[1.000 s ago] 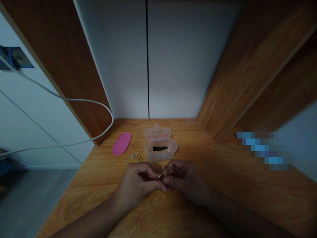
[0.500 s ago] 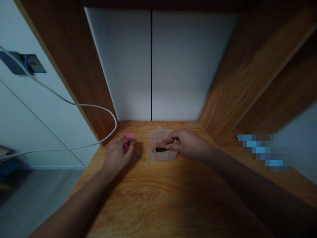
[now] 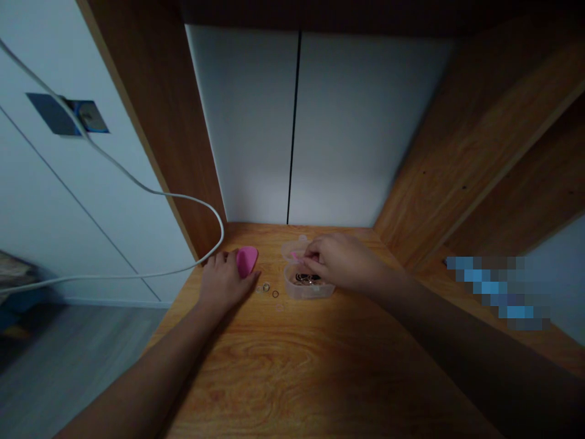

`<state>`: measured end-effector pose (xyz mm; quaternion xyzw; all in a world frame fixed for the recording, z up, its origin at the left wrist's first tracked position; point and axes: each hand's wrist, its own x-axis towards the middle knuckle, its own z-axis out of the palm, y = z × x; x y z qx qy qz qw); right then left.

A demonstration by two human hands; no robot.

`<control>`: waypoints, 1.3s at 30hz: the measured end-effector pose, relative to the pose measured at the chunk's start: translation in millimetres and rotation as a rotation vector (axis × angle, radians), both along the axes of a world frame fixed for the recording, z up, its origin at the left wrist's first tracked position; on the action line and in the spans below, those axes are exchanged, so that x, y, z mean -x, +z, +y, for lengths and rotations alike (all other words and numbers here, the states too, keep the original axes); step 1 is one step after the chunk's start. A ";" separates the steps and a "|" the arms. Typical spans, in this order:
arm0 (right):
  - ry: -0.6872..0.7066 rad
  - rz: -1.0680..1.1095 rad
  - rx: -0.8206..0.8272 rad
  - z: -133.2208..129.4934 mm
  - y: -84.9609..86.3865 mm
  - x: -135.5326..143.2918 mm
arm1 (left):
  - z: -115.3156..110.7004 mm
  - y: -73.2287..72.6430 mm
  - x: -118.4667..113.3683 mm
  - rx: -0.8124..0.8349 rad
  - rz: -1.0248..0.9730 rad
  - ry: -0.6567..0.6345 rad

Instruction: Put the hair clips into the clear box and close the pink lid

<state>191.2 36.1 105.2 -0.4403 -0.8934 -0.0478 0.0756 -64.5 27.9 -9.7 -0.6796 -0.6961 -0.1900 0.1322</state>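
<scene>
step: mid-handling at the box, by my read – right hand (image 3: pixel 336 259) at the far side, left hand (image 3: pixel 222 285) at the pink tray (image 3: pixel 248 259).
right grip: thumb and fingertips close together by a pink bit (image 3: pixel 295 256) at the open lid (image 3: pixel 286 250); can't tell if it's clamped.
left grip: thumb and fingers apart over the tray's left side; can't tell if it's gripping.
box: upright on the table (image 3: pixel 256 360), right of the tray; wire coils (image 3: pixel 303 282) and black clip (image 3: pixel 315 277) inside.
rings: loose on the table, between tray and box (image 3: pixel 309 294).
next move calls for: small pinch, fingers clear of the box rim – my judgement.
diff: coils were in the right hand above the box, now in it; left hand was pinched, now spread.
</scene>
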 end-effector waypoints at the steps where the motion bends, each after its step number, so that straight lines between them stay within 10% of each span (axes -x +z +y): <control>1: 0.014 0.029 -0.013 -1.7 -0.8 0.9 | 1.8 -1.7 1.1 0.016 -0.017 0.010; 6: 0.148 0.207 -0.076 -4.1 -5.8 6.2 | 7.8 0.8 2.5 -0.054 -0.260 -0.027; 18: 0.470 0.061 -0.049 -3.6 -6.1 18.8 | -34.1 22.0 -41.2 -0.435 -0.573 -0.708; 23: 0.400 0.140 0.061 0.2 -4.2 -3.8 | -31.0 23.1 -37.0 -0.385 -0.726 -0.694; 32: 0.345 0.222 0.196 14.5 -31.1 -37.0 | -7.2 8.5 -14.0 -0.018 -0.519 -0.252; 39: 0.367 0.292 0.233 13.2 -49.3 -39.2 | -9.7 10.7 -21.2 0.039 -0.510 -0.458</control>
